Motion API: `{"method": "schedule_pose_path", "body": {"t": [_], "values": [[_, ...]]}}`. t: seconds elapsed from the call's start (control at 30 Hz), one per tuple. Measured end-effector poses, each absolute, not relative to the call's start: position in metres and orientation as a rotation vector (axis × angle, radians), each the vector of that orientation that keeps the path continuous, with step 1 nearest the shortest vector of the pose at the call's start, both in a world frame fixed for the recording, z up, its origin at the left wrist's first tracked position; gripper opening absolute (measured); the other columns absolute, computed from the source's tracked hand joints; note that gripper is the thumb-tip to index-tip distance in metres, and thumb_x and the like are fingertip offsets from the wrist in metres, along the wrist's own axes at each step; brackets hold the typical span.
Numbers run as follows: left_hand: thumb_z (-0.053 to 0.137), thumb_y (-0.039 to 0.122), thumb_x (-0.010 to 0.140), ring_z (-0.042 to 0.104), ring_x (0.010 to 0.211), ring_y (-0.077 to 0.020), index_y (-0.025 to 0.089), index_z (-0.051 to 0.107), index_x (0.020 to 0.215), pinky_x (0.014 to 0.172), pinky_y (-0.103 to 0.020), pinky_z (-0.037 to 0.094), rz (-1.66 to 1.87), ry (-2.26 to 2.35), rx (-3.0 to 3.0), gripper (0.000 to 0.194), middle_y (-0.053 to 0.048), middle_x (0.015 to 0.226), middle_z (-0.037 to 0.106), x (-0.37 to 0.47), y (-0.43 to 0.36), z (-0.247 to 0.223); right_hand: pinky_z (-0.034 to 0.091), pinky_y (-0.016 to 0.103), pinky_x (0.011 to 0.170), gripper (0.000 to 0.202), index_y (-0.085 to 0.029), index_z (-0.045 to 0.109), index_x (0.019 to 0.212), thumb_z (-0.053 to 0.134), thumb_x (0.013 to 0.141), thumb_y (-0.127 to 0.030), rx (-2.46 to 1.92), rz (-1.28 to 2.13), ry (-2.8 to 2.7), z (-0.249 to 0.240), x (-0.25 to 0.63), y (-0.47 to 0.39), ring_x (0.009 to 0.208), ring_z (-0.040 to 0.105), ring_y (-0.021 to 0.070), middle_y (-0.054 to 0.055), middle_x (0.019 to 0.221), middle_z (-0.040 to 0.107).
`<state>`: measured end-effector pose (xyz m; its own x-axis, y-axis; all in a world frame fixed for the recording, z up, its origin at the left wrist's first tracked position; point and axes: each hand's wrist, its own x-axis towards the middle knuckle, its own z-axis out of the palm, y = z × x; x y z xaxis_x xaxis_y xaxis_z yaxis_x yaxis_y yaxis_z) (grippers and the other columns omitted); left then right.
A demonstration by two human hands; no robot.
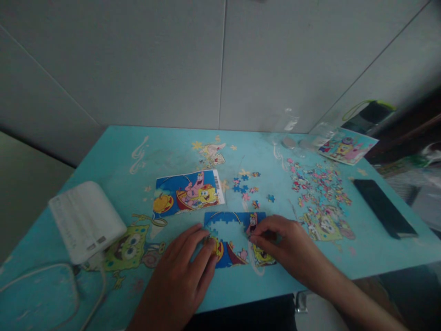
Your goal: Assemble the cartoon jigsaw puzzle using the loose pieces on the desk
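A partly joined jigsaw puzzle [223, 262] lies near the table's front edge, with a gap in its middle where the table shows through. My left hand [189, 262] rests on its left side, fingers stretched out and touching the pieces there. At the right side of the gap, my right hand [280, 236] pinches thumb and forefinger together on a small puzzle piece [249, 236], mostly hidden by the fingertips. Behind the puzzle is a picture card [188, 193] with a cartoon boat scene in matching colours. Several loose puzzle pieces [245, 188] lie right of the card.
A larger scatter of puzzle pieces [319, 181] covers the right side, beside a dark flat slab [384, 207]. Back right are clear bottles [291, 120] and another cartoon card [347, 146]. A white box-shaped device [87, 220] with a cable [74, 289] sits at left.
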<state>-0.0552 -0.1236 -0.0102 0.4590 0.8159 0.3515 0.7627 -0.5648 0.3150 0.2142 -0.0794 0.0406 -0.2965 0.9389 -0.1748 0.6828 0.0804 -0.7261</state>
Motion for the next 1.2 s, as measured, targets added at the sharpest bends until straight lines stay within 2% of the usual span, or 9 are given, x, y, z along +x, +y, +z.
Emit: {"method": "schedule_pose_path", "body": {"t": [0.13,0.33,0.47,0.7,1.03,1.2], "values": [[0.054,0.020,0.101,0.054,0.126,-0.0301,0.016,0.064,0.117,0.098,-0.050,0.054,0.742,1.399,2.596,0.020,-0.013,0.126,0.059,-0.054,-0.122,-0.009,0.050,0.030,0.080,0.007,-0.025,0.077,0.088,0.071,0.092,-0.024,-1.562,0.944,-2.064,0.037,0.216,-0.077,0.087,0.067,0.0168,0.001,0.091,0.073],[0.054,0.021,0.101,0.054,0.126,-0.0299,0.017,0.064,0.118,0.099,-0.051,0.054,0.727,1.410,2.595,0.020,-0.012,0.126,0.059,-0.054,-0.122,-0.009,0.051,0.033,0.079,0.016,-0.025,0.078,0.095,0.063,0.098,-0.029,-1.568,0.868,-2.157,0.040,0.229,-0.078,0.087,0.066,0.0188,0.004,0.093,0.071],[0.054,0.022,0.101,0.053,0.128,-0.0298,0.018,0.064,0.118,0.100,-0.051,0.053,0.723,1.419,2.585,0.020,-0.012,0.128,0.059,-0.055,-0.123,-0.012,0.053,0.035,0.085,0.013,-0.026,0.076,0.105,0.067,0.096,-0.028,-1.479,0.850,-2.217,0.039,0.231,-0.083,0.093,0.066,0.0197,0.005,0.101,0.070],[0.054,0.021,0.101,0.052,0.129,-0.0296,0.019,0.064,0.116,0.102,-0.051,0.053,0.728,1.422,2.568,0.018,-0.012,0.128,0.059,-0.053,-0.123,-0.011,0.055,0.040,0.090,0.026,-0.026,0.071,0.119,0.072,0.092,-0.025,-1.478,0.772,-2.292,0.028,0.223,-0.088,0.096,0.066,0.0225,0.006,0.105,0.069],[0.054,0.019,0.100,0.053,0.127,-0.0299,0.018,0.062,0.119,0.100,-0.052,0.054,0.743,1.410,2.555,0.020,-0.012,0.127,0.058,-0.052,-0.121,-0.009,0.055,0.041,0.092,0.027,-0.026,0.071,0.121,0.070,0.094,-0.024,-1.417,0.732,-2.313,0.020,0.227,-0.079,0.100,0.066,0.0230,0.007,0.108,0.068],[0.054,0.019,0.100,0.054,0.125,-0.0297,0.017,0.063,0.117,0.098,-0.052,0.056,0.777,1.398,2.563,0.019,-0.013,0.126,0.058,-0.052,-0.121,-0.007,0.053,0.040,0.089,0.015,-0.025,0.070,0.106,0.073,0.091,-0.025,-1.453,0.746,-2.251,0.016,0.227,-0.079,0.097,0.066,0.0225,0.005,0.103,0.069]]}}
